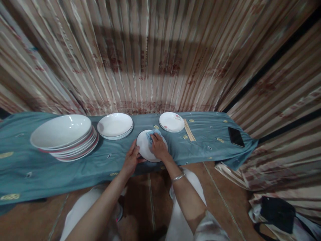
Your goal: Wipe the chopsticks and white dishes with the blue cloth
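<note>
Left hand point(132, 155) pinching plate point(144, 147) by rim, near front edge of table point(107, 169). Right hand point(158, 146) bunched on blue cloth point(149, 137), against plate's face. Bit sketchy imo: hard rub could twist plate loose, onto floor point(220, 207). Dish stack point(65, 135) might slide if elbowed.

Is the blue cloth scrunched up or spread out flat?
Scrunched up: the blue cloth is bunched into a small wad under the right hand, covering only part of the white plate.
</note>
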`<state>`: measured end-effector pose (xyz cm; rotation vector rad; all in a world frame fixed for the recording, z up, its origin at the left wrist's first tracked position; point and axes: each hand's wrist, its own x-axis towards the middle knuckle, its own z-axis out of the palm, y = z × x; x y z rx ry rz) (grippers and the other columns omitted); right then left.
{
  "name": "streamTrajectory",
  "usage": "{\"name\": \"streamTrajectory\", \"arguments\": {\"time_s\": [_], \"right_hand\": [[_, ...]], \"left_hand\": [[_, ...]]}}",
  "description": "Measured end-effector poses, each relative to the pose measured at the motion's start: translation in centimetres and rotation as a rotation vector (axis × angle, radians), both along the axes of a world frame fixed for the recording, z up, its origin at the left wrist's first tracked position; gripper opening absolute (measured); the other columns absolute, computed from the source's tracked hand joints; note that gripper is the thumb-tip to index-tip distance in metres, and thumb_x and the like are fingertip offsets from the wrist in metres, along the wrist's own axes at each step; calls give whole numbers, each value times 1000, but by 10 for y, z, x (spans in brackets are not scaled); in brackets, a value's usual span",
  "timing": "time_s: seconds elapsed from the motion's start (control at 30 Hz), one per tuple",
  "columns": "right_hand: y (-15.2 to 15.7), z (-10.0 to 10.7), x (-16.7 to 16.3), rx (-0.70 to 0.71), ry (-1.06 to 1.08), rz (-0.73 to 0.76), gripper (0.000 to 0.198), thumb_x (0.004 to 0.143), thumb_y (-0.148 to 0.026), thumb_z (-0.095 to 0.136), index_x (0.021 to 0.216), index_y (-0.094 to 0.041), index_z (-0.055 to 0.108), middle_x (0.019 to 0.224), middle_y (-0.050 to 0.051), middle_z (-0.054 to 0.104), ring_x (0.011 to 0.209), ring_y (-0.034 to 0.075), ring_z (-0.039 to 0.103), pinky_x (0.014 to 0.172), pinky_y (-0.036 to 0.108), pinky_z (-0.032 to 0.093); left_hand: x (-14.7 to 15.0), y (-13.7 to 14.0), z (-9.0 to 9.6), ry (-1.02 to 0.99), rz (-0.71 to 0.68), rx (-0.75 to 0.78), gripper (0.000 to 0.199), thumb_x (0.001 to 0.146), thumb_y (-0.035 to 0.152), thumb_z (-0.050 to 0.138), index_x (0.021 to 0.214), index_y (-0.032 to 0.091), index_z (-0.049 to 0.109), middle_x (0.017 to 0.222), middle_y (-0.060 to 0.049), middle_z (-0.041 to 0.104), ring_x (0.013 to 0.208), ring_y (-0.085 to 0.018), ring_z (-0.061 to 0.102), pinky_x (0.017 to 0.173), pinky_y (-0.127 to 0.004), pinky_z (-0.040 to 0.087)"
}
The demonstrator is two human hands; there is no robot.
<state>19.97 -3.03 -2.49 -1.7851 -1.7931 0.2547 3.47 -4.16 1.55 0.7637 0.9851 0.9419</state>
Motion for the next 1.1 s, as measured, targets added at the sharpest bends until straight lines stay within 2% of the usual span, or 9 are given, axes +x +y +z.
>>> {"name": "streamTrajectory", "arguments": {"time_s": [0.23, 0.4, 0.57, 0.87, 1.1], "right_hand": [[3, 3, -8, -28, 41, 13, 54, 88, -12, 44, 142, -11, 42, 149, 17, 38, 140, 28, 32, 116, 46, 30], [4, 6, -15, 14, 81, 75, 52, 90, -11, 39, 141, -13, 44, 149, 16, 40, 139, 25, 34, 115, 46, 31], [3, 8, -23, 49, 137, 128, 50, 91, -13, 39, 140, -16, 46, 148, 13, 42, 139, 23, 36, 116, 44, 30], [-6, 17, -28, 64, 220, 259, 42, 91, -14, 40, 129, -19, 57, 142, 10, 51, 134, 19, 43, 113, 39, 34], [-17, 24, -24, 40, 304, 345, 32, 90, -13, 46, 112, -17, 68, 129, 11, 61, 123, 18, 54, 108, 34, 40]], "left_hand": [[-2, -1, 1, -7, -24, 5, 59, 89, 25, 59, 145, 27, 40, 124, -11, 66, 81, -18, 72, 55, -25, 59], [-1, -1, 1, -16, -14, -14, 63, 85, 29, 65, 144, 27, 42, 117, -10, 69, 79, -18, 72, 56, -26, 59], [-1, -2, 1, 0, -20, -9, 61, 88, 26, 59, 146, 25, 39, 119, -11, 68, 79, -17, 71, 56, -26, 59], [-3, -2, 2, -6, -25, -13, 64, 86, 32, 63, 145, 25, 39, 114, -11, 70, 78, -18, 71, 58, -26, 58], [-3, -1, -1, -12, -26, -9, 58, 89, 27, 59, 144, 25, 41, 112, -9, 70, 75, -16, 70, 57, -26, 59]]}}
